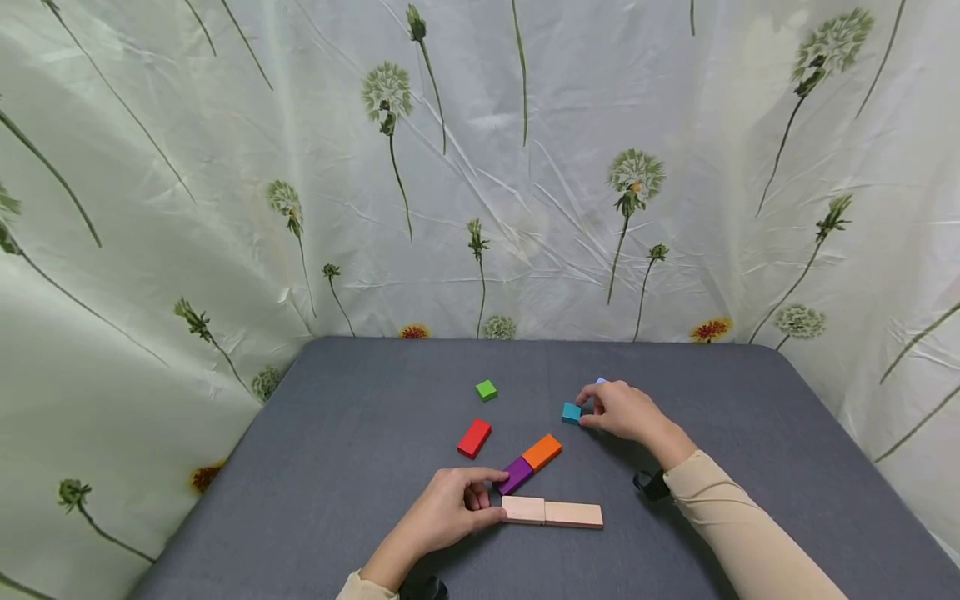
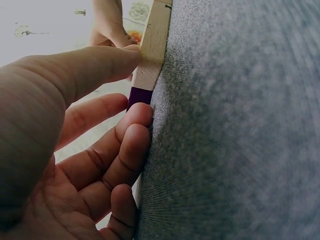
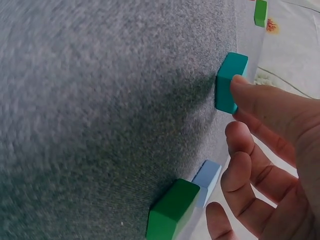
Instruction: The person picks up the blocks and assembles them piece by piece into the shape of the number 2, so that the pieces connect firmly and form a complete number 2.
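My right hand (image 1: pixel 622 411) pinches a teal block (image 1: pixel 572 413) between thumb and index finger at the table's right side; its other fingers are bent. In the right wrist view the thumb lies on the teal block's near face. My left hand (image 1: pixel 450 508) is low in the middle. Its index fingertip is at the purple block (image 1: pixel 516 475) and its thumb tip at the left end of a plain wooden block (image 1: pixel 523 509). A second wooden block (image 1: pixel 573 515) continues that row to the right. An orange block (image 1: pixel 542 452) lies end to end with the purple one, slanting up right.
A red block (image 1: pixel 474 438) and a light green block (image 1: pixel 487 390) lie left of the teal one. Beside my right hand are a light blue block (image 3: pixel 207 175) and a dark green block (image 3: pixel 172 207). A flowered curtain (image 1: pixel 525 208) hangs behind the grey table (image 1: pixel 337 442).
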Demonstrator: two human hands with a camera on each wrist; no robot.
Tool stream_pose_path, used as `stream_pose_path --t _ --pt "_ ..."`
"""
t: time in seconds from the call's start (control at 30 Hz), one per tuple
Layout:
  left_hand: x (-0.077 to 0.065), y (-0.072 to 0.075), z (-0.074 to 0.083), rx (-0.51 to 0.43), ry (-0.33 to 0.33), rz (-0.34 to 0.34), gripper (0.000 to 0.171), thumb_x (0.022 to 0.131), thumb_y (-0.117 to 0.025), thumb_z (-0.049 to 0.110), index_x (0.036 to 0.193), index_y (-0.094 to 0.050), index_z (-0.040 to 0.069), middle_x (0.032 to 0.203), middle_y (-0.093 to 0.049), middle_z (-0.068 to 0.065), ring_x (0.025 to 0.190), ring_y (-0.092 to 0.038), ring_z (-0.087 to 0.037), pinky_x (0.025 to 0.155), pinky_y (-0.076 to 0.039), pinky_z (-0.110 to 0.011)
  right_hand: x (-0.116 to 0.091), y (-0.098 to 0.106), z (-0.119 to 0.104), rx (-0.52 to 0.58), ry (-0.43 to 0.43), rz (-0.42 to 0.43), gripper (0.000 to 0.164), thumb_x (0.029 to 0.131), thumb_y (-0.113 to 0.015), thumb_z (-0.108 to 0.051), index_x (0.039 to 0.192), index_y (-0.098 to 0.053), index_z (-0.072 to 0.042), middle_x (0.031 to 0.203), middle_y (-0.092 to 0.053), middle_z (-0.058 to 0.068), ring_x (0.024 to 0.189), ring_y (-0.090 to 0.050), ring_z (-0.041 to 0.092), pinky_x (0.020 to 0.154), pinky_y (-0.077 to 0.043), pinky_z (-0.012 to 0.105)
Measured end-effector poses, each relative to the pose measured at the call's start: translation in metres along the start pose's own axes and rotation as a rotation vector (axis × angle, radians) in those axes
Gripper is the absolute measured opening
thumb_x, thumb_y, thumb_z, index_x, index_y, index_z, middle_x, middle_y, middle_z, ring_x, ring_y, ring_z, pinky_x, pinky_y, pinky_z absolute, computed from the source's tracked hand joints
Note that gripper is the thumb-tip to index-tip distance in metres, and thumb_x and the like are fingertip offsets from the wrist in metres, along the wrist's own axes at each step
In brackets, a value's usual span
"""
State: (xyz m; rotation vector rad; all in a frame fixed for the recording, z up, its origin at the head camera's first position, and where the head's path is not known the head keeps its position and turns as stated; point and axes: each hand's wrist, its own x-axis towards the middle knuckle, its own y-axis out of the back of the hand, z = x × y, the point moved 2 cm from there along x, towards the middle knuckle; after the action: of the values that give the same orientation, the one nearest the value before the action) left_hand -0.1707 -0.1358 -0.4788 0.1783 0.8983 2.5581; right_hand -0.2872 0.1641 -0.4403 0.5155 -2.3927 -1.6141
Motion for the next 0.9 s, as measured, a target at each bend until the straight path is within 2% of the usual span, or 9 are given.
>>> stream_pose_path --t 0.4,0.9 --pt "0.001 0.001 0.002 -0.002 -0.003 0.004 0.044 0.088 -0.091 0.023 0.130 -0.077 0.016 0.077 -0.062 0.011 0.066 -0.053 0.000 0.059 -0.045 -0.019 0.003 -0.002 -0.006 -0.010 0.021 0.015 0.022 0.095 -0.083 -0.019 0.114 -0.077 -0.010 0.074 -0.057 -0.003 0.065 -0.049 0.010 0.061 -0.037 0.027" --pt "0.001 0.000 0.001 0.001 0.006 0.001 0.044 0.088 -0.091 0.024 0.129 -0.077 0.017 0.076 -0.062 0.011 0.065 -0.053 0.000 0.059 -0.044 -0.019 0.003 -0.006 -0.016 0.000 0.064 -0.027 0.021 0.096 -0.082 -0.014 0.116 -0.079 -0.011 0.078 -0.060 -0.004 0.069 -0.051 0.010 0.063 -0.039 0.026"
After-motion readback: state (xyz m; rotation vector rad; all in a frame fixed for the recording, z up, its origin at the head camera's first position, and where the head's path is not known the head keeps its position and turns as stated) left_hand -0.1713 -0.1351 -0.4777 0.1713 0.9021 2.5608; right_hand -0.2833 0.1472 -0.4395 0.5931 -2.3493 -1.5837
